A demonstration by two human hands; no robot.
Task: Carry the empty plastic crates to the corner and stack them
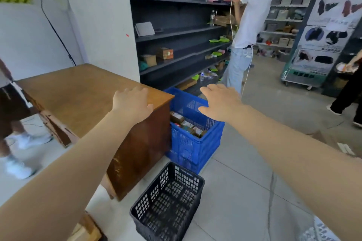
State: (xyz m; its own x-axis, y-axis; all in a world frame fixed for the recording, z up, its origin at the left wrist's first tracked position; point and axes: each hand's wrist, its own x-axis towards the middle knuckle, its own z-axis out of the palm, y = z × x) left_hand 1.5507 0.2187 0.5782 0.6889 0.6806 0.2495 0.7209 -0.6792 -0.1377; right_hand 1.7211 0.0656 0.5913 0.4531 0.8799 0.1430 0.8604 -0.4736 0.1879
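Observation:
An empty black plastic crate [167, 203] stands on the tiled floor near the bottom middle, beside a wooden desk. Behind it a blue plastic crate [194, 143] sits on the floor with small boxes inside. My left hand [132, 101] is stretched out flat over the desk's corner, fingers straight, holding nothing. My right hand [220, 101] is spread open in the air above the blue crate's far rim, also holding nothing. Both hands are well above and beyond the black crate.
The wooden desk [78, 92] fills the left. Dark shelving [180, 31] with boxes and green items runs along the back. A person in a white shirt [248, 25] stands by the shelves; another person's legs [13, 119] are at the left, a third at the right edge.

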